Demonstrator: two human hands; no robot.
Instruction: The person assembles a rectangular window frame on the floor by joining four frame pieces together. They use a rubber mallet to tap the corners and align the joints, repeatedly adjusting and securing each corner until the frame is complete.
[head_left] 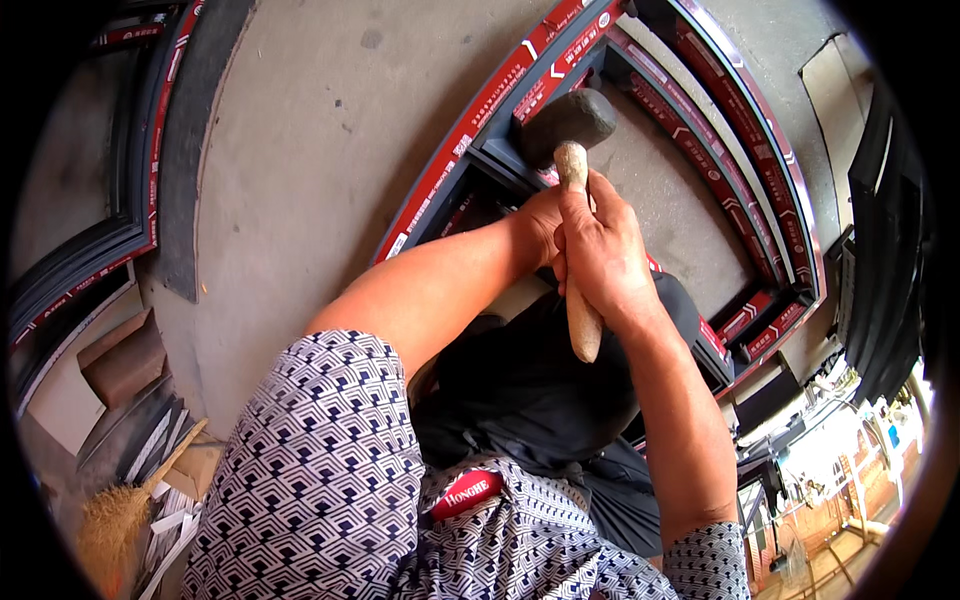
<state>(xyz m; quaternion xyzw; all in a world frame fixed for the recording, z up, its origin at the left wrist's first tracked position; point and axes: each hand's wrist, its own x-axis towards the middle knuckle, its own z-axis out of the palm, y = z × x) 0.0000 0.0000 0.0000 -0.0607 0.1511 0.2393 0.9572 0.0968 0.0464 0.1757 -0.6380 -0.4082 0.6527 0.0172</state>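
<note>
my right hand (608, 250) is closed around the wooden handle (584, 325) of a mallet (571, 160), thumb lying along it toward the head, with the lower end of the handle sticking out below my palm. the mallet's black head (580, 115) is above my hands, over the crossbar corner of a red and dark grey frame (715, 185); i can't tell whether the head touches it. my left hand (543, 222) is just beside the right one, at the frame's near part, its fingers mostly hidden behind the right hand, so i can't tell how far open it is or whether it has hold of anything.

the frame lies at a slant in front of me, with red printed strips along its bars and bare floor (290, 130) showing inside and beside it. my bent leg in black trousers (540, 370) is below my hands, close to the frame's near end. my shirt (310, 450) is patterned in white and dark blue.

off to my left is another frame (158, 130) with red strips, with brown cardboard (125, 365) below it and a straw broom (115, 520) further down. on my right, long black pieces (890, 250) are bunched together.
</note>
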